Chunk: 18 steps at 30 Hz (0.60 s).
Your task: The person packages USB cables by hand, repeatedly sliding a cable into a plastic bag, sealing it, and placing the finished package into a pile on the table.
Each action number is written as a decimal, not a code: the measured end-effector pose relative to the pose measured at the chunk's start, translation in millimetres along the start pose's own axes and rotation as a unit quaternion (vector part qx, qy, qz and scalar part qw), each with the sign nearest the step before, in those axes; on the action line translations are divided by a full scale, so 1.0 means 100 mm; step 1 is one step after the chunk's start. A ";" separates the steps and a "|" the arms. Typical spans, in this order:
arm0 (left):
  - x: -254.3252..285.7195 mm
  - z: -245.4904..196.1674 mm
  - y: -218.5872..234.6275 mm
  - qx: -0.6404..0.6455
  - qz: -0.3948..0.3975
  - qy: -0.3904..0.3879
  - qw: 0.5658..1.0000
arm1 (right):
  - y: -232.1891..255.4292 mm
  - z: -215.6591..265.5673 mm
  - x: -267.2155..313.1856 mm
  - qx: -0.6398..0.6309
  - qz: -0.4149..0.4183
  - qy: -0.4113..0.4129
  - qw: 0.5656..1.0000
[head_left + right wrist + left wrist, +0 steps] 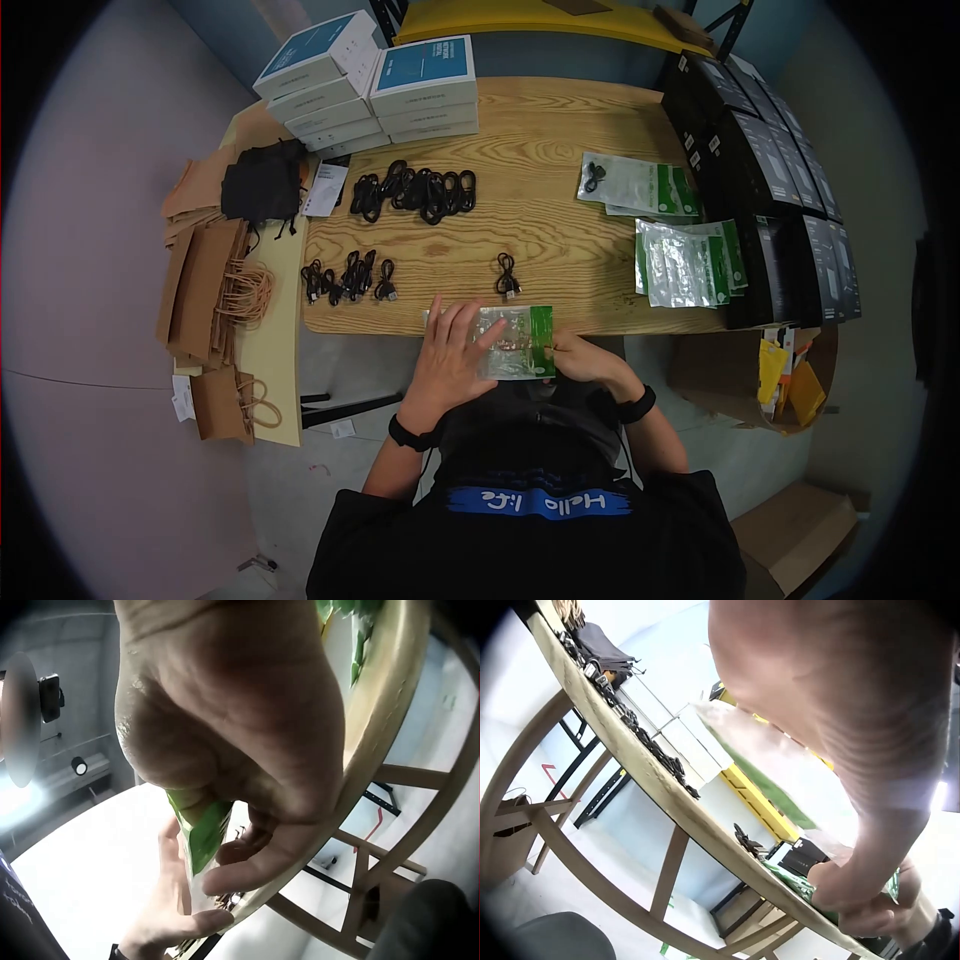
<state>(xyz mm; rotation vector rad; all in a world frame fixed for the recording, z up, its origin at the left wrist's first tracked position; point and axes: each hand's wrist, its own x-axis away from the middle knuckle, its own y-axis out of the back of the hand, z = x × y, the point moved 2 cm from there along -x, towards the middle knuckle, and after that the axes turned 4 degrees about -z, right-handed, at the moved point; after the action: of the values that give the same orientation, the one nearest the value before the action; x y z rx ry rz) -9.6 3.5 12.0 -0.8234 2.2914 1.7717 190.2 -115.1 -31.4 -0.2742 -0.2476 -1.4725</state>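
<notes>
A clear plastic bag with a green end (518,362) lies at the table's front edge in the head view. Across its left part spreads my left hand (450,362), fingers apart and fairly straight. My right hand (592,362) pinches the green end at the right. In the right wrist view, the bag's green part (204,838) hangs from the fingers of my right hand (240,720), with my left hand (169,907) touching it lower down. The bag's contents are unclear. Just beyond the bag, a small coiled black cable (507,275) rests on the table.
Coiled black cables (430,192) and smaller ones (355,275) lie left on the table (540,120). White boxes (425,85) stand behind them. At right are silver-green bags (685,265), black boxes (755,160) and a carton (710,370). Paper bags (205,290) are far left.
</notes>
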 end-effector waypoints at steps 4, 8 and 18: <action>0.07 0.05 0.04 0.008 -0.008 0.019 1.000 | -0.02 0.01 -0.12 0.058 0.037 0.138 0.988; 0.16 0.15 0.09 -0.002 -0.055 0.044 0.998 | 0.11 0.00 -0.24 -0.135 -0.005 0.142 0.981; 0.26 0.38 0.19 -0.023 -0.099 0.126 0.987 | -0.03 0.50 -0.58 0.393 -0.337 0.240 0.821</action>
<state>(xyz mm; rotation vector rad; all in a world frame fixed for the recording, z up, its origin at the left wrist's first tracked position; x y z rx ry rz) -49.0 32.9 6.1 -1.3019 2.2241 1.7255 182.6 -44.1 -3.1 0.9453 -0.5508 -1.9274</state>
